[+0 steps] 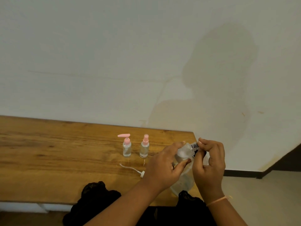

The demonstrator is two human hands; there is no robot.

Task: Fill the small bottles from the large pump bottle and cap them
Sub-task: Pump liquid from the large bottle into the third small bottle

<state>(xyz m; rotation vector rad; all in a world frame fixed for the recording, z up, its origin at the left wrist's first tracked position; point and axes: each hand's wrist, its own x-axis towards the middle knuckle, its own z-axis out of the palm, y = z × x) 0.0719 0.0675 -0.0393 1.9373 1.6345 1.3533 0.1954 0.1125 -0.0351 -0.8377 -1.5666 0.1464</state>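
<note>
The large clear bottle (183,154) is held up off the table and tilted, its top end pointing up and to the right. Its lower end sits low, near the table's front right corner. The plastic is see-through and blurred, so its outline is hard to follow. Near its top is a small label (195,146) with dark print on a light ground, but the writing is too small and smeared to read.

The left hand (164,168) grips the upper part of the bottle, fingers curled over the far side and thumb pressed on the near side. The right hand (210,162) is raised just beside it, its thumb and forefinger pinched together on the bottle's top end at the label. Its other fingers are curled loosely toward the palm. A thin pinkish band (218,200) circles the right wrist.

To the left of the hands, two small clear bottles stand upright side by side on the wooden table (48,152), close but apart. The small pump-top bottle (126,148) has a pink dispenser head with its spout pointing left. The small spray-top bottle (144,148) has a pink nozzle. Neither shows any writing.

In front of them a white cap with a thin tube (132,169) lies flat on the table, the cap end just beside the left hand.

Black lacy cloth (97,193) covers the table's near edge. A pale wall (97,62) rises behind, and the person's shadow (219,70) falls on it.
</note>
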